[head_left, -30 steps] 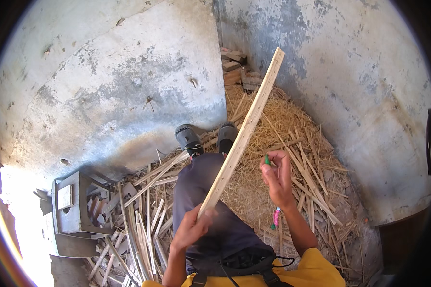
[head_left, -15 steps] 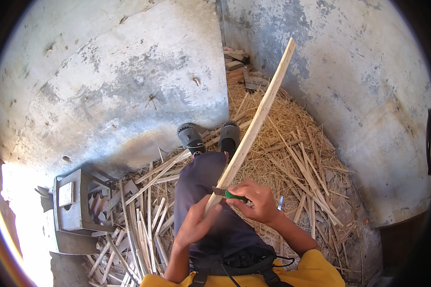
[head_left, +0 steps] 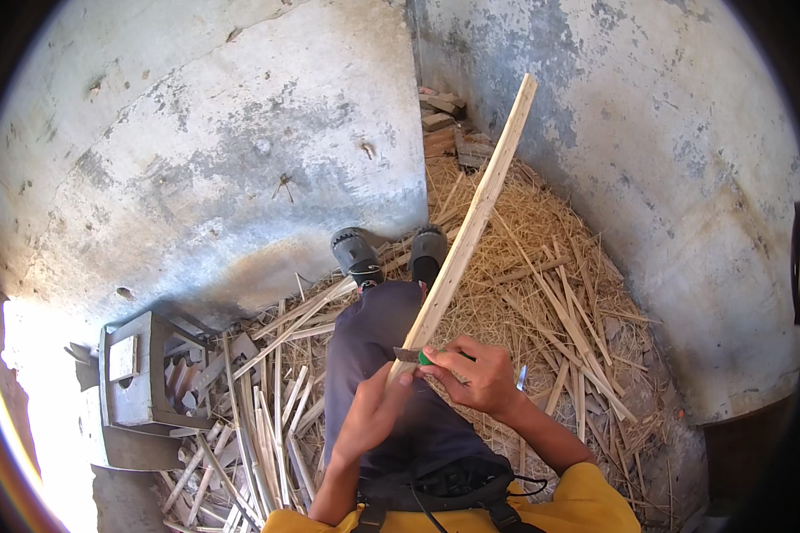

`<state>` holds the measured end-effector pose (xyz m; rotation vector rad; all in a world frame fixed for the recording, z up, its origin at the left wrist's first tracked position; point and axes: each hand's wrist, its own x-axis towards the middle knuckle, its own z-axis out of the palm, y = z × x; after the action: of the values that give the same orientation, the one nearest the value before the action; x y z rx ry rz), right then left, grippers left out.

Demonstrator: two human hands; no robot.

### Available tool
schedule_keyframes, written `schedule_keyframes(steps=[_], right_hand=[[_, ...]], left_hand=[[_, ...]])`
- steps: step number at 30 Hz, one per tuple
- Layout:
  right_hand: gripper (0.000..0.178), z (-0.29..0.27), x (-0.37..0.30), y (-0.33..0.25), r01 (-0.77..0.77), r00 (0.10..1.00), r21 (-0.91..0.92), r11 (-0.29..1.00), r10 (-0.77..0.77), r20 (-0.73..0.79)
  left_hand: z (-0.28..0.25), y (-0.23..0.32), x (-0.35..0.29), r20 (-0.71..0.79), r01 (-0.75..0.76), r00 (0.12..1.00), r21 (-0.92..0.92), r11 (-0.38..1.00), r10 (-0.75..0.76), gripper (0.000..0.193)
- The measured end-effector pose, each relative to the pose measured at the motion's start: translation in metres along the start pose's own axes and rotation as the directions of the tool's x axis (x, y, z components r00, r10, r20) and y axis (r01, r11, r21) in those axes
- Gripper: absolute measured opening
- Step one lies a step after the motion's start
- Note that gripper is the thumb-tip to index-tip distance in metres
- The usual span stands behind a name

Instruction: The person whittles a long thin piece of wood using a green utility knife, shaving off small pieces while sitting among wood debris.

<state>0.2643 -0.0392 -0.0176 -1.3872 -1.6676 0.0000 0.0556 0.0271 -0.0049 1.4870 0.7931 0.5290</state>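
A long pale wooden strip [head_left: 468, 235] slants up and away to the right from my lap, its far end raised in front of the wall. My left hand [head_left: 369, 414] is closed around the near end of the strip. In my right hand [head_left: 480, 377], fingers wrap a small knife [head_left: 406, 354] with a green handle, most of which they hide. The short dark blade lies across the strip just beyond my left fingertips and touches the wood. Under both hands are my legs in dark trousers [head_left: 378, 333].
Straw-like shavings [head_left: 542, 213] and loose wooden strips [head_left: 578, 338] cover the floor to the right. More strips [head_left: 262, 444] lie at the left, beside a grey box-like wooden frame [head_left: 133, 391]. Worn plaster walls [head_left: 284, 133] meet ahead, with bricks [head_left: 442, 102] in the corner.
The far end of the wooden strip has swung slightly left. Both hands keep their grips, and the blade remains across the strip near the left fingertips.
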Motion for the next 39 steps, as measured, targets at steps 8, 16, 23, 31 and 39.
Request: schedule_keyframes(steps=[8, 16, 23, 31, 39], right_hand=[[0.028, 0.002, 0.001, 0.0, 0.016, 0.999, -0.022, 1.0, -0.017, -0.036], [0.03, 0.004, 0.003, 0.002, 0.047, 0.998, -0.064, 0.997, -0.049, -0.032], [0.03, 0.006, 0.004, 0.006, 0.086, 0.995, -0.103, 0.991, -0.09, -0.038], [0.014, 0.01, 0.002, 0.051, 0.041, 0.97, -0.253, 0.967, -0.099, -0.221], [0.037, -0.073, -0.012, 0.205, -0.61, 0.592, 0.295, 0.736, 0.67, -0.447]], left_hand=[[0.0, 0.002, -0.004, -0.012, 0.026, 1.0, -0.011, 1.0, -0.026, 0.027], [-0.002, -0.004, -0.004, -0.039, 0.037, 0.999, 0.003, 0.999, -0.037, 0.029], [-0.004, -0.01, -0.01, -0.065, 0.033, 0.997, 0.029, 0.999, -0.031, 0.031], [-0.008, -0.035, -0.022, -0.02, 0.094, 0.996, 0.118, 0.989, -0.092, 0.033], [-0.02, -0.092, -0.073, 0.126, 0.37, 0.924, -0.054, 0.928, -0.361, 0.032]])
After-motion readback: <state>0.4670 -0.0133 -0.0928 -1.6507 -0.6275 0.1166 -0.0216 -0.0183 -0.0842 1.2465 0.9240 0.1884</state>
